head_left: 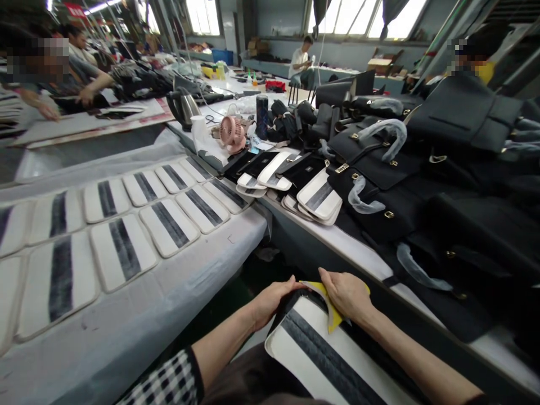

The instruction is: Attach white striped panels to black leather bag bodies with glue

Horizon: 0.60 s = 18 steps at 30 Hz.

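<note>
A white panel with a dark stripe [310, 343] lies over my lap at the lower centre, black material along its upper edge. My left hand [272, 302] is closed on the panel's top left edge, its fingertips near the end of a yellow cloth. In my right hand [348, 293] is the yellow cloth [335, 319], pressed against the panel's top right edge. The undersides of both hands' fingers are partly hidden.
Striped white panels [122, 250] lie in rows on the covered table [177, 304] at left. Black bags [379, 169] with wrapped handles crowd the right table, near a pink fan [232, 134] and a kettle [183, 108]. Other people work at the far left, back and right.
</note>
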{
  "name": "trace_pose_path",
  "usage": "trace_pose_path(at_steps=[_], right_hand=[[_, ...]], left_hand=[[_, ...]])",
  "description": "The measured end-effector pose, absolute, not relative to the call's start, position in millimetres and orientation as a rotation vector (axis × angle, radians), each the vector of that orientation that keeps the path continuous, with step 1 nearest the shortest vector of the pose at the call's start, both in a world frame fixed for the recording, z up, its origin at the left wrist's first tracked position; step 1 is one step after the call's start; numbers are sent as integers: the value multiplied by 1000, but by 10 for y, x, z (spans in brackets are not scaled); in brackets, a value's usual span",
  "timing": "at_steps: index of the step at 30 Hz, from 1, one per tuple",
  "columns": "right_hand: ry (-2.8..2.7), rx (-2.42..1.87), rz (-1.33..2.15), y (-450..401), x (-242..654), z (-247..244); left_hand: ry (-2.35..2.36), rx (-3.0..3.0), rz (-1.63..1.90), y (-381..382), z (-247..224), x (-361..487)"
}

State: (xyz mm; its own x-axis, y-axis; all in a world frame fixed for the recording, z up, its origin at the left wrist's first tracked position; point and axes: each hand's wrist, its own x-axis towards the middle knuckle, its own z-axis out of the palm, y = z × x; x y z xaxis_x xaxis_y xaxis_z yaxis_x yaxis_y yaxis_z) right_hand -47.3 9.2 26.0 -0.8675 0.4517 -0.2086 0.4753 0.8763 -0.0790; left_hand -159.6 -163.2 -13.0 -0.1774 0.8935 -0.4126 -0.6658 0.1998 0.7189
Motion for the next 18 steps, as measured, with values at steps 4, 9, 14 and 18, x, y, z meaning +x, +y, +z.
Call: trace_pose_path(at_steps=[4, 9, 14, 18], right_hand=[[2900, 648, -176, -55, -612, 279], [2944, 607, -134, -139, -683, 262], [2969, 629, -141, -211, -656, 260], [2974, 656, -178, -318, -703, 254]], left_hand=[[1030, 264, 1508, -1722, -164, -1597], [1154, 319, 1498, -1795, -146, -1643], [1230, 532, 1449, -1754, -79, -1623], [1276, 482, 1488, -1731, -105, -1596]])
